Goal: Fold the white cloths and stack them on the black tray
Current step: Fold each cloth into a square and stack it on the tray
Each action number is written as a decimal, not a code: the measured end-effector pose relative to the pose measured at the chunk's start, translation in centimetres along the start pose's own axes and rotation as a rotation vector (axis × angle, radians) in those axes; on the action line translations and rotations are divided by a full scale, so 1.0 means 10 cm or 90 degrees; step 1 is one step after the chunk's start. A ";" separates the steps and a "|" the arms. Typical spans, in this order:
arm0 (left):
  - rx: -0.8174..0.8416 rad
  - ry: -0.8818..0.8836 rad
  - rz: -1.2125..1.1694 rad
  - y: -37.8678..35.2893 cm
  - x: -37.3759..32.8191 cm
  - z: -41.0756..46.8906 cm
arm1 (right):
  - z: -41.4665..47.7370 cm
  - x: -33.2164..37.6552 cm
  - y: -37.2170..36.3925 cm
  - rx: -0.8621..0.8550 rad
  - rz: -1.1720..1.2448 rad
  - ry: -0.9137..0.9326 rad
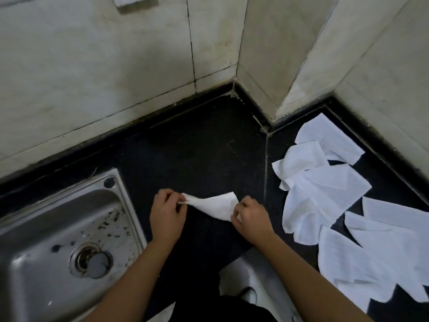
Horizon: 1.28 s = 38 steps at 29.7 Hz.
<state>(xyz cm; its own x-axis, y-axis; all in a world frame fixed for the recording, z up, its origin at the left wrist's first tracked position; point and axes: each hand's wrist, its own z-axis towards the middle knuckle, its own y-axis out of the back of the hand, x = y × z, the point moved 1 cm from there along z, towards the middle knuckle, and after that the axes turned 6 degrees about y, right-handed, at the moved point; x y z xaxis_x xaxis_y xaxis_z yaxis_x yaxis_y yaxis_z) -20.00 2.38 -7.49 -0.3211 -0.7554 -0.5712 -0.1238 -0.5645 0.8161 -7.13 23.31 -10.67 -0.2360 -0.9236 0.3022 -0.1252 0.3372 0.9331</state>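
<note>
A steel sink (67,240) sits at the left of the black table (197,147). Beside it, the left hand (166,214) pinches one corner of a white cloth (216,204) and the right hand (250,219) pinches its other end. Loose white cloths (336,201) lie heaped at the right.

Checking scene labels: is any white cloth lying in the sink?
No: the sink shows only its drain and dark specks, while the loose cloths lie on the black counter to its right.
</note>
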 end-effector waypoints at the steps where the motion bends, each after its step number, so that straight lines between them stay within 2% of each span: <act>1: -0.006 0.003 0.004 0.00 0.03 -0.02 | -0.02 0.01 -0.04 0.003 0.009 0.001; 5: -0.007 -0.015 0.035 0.11 0.06 -0.11 | -0.13 0.11 0.00 0.007 0.065 -0.056; 9: -0.009 -0.041 0.052 0.23 0.05 -0.19 | -0.10 0.22 0.09 0.029 0.070 -0.029; 15: -0.006 -0.039 0.085 0.22 0.06 -0.30 | 0.24 0.29 0.08 0.178 -0.076 0.091; 19: 0.013 -0.032 0.107 0.21 0.14 -0.31 | 0.44 0.28 0.05 0.206 -0.205 0.137; 21: 0.021 -0.010 0.111 0.21 0.17 -0.30 | 0.42 0.24 0.06 0.177 -0.191 0.133; 26: 0.027 0.028 0.126 0.29 0.23 -0.19 | 0.29 0.11 0.36 0.021 0.013 0.077; 31: 0.038 0.047 0.087 0.43 0.06 0.07 | 0.29 -0.07 0.84 -0.062 0.052 0.072; 34: -0.012 0.017 0.029 0.60 -0.18 0.36 | 0.43 -0.10 1.21 -0.140 0.070 0.089; 38: -0.118 -0.047 -0.028 0.89 -0.52 0.71 | 0.55 -0.04 1.71 -0.300 0.056 0.117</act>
<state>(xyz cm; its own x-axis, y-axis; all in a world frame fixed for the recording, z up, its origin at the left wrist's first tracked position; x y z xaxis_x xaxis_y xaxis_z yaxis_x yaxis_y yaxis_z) -26.07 3.62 3.33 -0.3874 -0.7062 -0.5927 0.0329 -0.6530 0.7566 -14.45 30.41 4.11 -0.0471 -0.9268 0.3726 0.3455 0.3348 0.8766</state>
